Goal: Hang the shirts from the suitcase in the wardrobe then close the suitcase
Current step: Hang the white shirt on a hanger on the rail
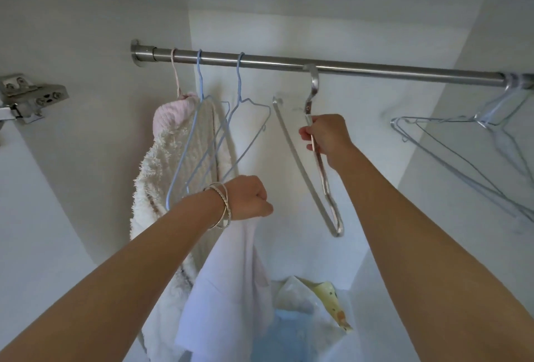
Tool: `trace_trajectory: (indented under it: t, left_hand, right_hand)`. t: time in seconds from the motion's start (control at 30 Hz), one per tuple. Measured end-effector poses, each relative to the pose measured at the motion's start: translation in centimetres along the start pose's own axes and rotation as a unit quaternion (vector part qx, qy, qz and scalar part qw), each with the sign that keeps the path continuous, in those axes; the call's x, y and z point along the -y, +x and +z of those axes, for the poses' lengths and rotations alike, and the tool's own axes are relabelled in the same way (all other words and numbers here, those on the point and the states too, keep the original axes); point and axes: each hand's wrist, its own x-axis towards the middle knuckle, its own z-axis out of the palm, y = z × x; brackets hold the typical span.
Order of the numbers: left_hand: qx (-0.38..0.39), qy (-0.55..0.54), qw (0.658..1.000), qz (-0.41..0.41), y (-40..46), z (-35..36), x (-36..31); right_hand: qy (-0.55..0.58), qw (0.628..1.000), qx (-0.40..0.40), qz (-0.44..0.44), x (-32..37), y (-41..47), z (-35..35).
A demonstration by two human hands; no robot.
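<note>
Nearest us, our left hand (pixel 250 198) grips a white shirt (pixel 231 283) while our right hand (pixel 325 137), at one o'clock, clasps the metal hanger (pixel 315 159), which we judge must come off the rail (pixel 375 68) next.

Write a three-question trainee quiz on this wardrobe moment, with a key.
1. True or false: the right hand has its grip on the flat silver metal hanger.
2. What does the left hand hold? A) pale lilac shirt B) a blue wire hanger C) nothing
3. Fill in: the fluffy white and pink garment hangs at the ___ end of the steel wardrobe rail.

Key: 1 true; 2 A; 3 left.
</note>
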Motion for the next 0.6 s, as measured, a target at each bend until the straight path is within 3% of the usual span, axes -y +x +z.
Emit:
trace_trajectory:
  t: [0.13,0.3,0.6]
  left_hand:
    - [0.039,0.006,0.999,0.007,0.5,0.6,-2.4]
    - [0.068,0.01,0.997,0.037,0.7,0.8,-4.4]
    - [0.076,0.011,0.994,0.081,-0.6,0.6,-5.8]
  right_hand:
    - [-0.045,0.997,-0.056,0.006,-2.6,-1.9,-4.7]
    - [-0.191,0.97,-0.153,-0.015,-4.8,-5.1,-9.5]
    - [-0.218,0.965,-0.142,-0.035,-6.4,-7.8,-14.4]
